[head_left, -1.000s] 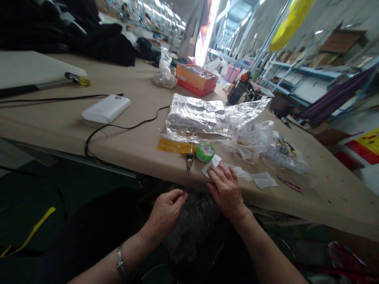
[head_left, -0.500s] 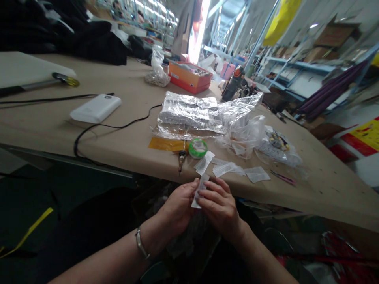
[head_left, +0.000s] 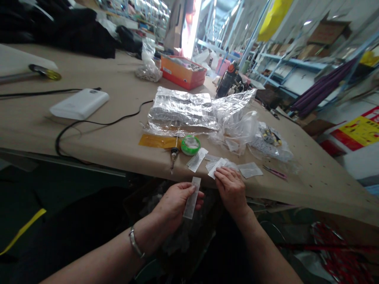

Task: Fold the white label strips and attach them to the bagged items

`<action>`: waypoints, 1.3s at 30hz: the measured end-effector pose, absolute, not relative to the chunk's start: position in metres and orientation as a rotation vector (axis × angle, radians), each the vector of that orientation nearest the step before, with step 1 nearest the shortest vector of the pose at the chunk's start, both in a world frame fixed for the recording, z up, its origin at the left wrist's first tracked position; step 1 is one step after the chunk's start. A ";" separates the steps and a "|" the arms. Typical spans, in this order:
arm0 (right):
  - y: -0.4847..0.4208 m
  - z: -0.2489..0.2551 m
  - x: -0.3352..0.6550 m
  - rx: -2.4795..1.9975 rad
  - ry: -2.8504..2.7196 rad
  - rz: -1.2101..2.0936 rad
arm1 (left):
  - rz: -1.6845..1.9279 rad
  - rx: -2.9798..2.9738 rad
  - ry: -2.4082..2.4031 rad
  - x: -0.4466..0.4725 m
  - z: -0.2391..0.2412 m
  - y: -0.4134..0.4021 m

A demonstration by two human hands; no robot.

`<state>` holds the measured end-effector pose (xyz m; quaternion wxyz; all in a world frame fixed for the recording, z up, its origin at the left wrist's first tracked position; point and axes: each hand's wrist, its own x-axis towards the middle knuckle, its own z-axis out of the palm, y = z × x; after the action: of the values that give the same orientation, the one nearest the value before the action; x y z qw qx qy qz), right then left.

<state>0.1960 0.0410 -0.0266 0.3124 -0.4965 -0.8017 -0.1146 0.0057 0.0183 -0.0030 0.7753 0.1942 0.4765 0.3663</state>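
Two bare hands are working at the near edge of the brown paper-covered table (head_left: 118, 146). The left hand (head_left: 174, 201) is pinching a narrow translucent plastic strip (head_left: 191, 197) btw thumb and forefinger, near its upper end. The rest of the strip is hanging free below the pinch, over a dark lap and off the table.

The right hand (head_left: 232, 189), just right of that pinch, is lying w/ fingers stretched and close together, pressing on a small white flat packet (head_left: 217, 165) at the table edge, not closing around it.

Risks, as I am judging:
- The pinch is taking only one end, so the light strip could be slipping down into the dark gap.
- The pressed packet is sitting at the very edge, so a small pull could be sliding it off.
- A metal-tipped tool w/ dark handle (head_left: 173, 152) is pointing over the edge, just beyond the pinch, and a wrist could be knocking it.
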 end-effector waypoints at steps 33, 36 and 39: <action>-0.008 -0.012 0.169 -0.781 -2.312 0.155 | 0.801 0.282 0.839 0.014 -0.003 0.013; -0.003 -0.011 0.198 -1.010 -2.204 0.000 | 0.738 0.316 0.950 0.015 -0.002 0.013; 0.004 -0.016 0.240 -1.512 -1.937 -0.300 | 0.707 0.360 1.054 0.015 -0.001 0.012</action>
<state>0.2400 0.0045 -0.0160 0.3269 -0.5772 -0.7395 -0.1146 0.0150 0.0123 -0.0010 0.7904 0.1671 0.4895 0.3283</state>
